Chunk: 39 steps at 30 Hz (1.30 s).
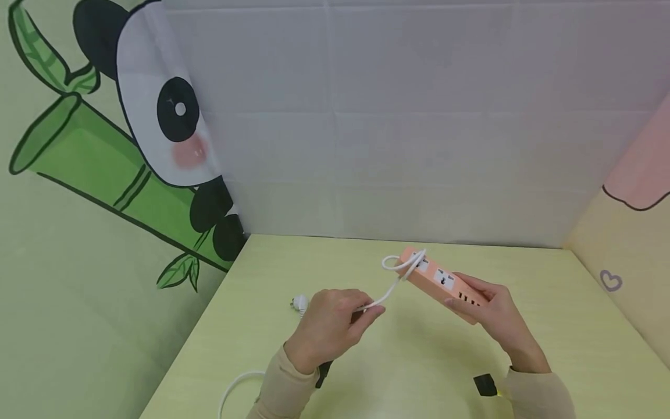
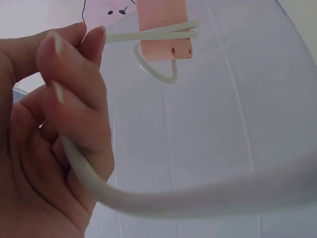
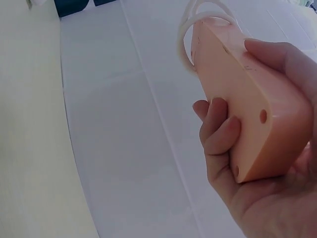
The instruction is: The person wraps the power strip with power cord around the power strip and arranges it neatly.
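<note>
My right hand grips an orange power strip by its near end, tilted up off the table. In the right wrist view its underside shows, with fingers curled round the edge. White cord loops about the strip's far end and runs left. My left hand pinches that cord between thumb and fingers, and in the left wrist view the cord also passes through the curled fingers. Past the left hand, a white plug shows, partly hidden by the hand.
A pale yellow table lies below, with a white cloth hanging behind it. More cord curves at the table's lower left. A small black piece is beside the right sleeve. Painted walls flank both sides.
</note>
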Motion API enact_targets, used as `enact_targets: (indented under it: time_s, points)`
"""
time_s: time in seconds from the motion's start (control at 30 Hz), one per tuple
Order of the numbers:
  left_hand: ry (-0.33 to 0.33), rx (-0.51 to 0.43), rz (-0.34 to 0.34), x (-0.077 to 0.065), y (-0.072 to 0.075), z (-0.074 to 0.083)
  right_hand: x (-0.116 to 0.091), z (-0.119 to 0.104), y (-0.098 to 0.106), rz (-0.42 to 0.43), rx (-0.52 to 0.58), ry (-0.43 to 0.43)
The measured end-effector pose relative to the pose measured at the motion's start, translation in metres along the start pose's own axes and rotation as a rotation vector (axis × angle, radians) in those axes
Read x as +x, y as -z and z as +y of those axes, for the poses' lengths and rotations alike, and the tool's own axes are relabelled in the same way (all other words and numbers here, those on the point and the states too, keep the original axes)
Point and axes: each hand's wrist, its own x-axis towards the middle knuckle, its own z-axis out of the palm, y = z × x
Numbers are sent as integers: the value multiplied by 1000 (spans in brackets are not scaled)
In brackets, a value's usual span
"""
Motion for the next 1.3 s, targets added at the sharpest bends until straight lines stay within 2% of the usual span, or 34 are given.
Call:
enact_targets:
  time_s: [0.27, 0.6, 0.93, 1.07, 1.3]
  points:
    - [-5, 32, 18, -4, 6, 2, -3, 0, -5, 23, -26, -42]
    - [-49, 34, 105, -8, 14, 2, -7, -3, -14, 14, -42, -56]
    - [-99, 43, 164, -13, 18, -2, -9, -7, -24, 1, -79, -49]
    - [-96, 24, 180, -15, 21, -3, -11, -8, -29, -9, -75, -46]
    - [-97, -41, 162, -17, 24, -3, -14, -9, -34, -23, -87, -7]
